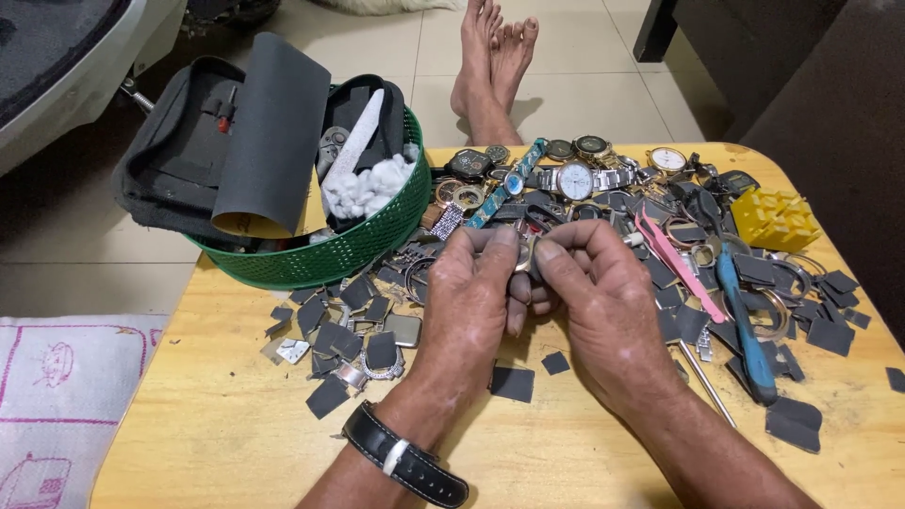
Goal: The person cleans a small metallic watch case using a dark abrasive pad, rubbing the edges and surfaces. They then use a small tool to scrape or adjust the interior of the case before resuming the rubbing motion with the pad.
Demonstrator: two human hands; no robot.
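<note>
My left hand [471,302] and my right hand [603,302] meet over the middle of a small wooden table [217,424]. Both pinch one small round metal watch part [524,253] between thumbs and fingertips; most of it is hidden by the fingers. A black strap with a metal loop [405,455] circles my left wrist. Just beyond the fingers lies a heap of wristwatches [575,177] and watch cases. Dark grey sandpaper scraps [513,383] lie under and around both hands.
A green mesh basket [368,247] at the back left holds a black pouch, a rolled sandpaper sheet [273,132] and cotton wads. A yellow plastic block [775,219], pink tweezers [675,264] and a blue-handled tool [747,330] lie right. Bare feet [490,57] rest on the floor.
</note>
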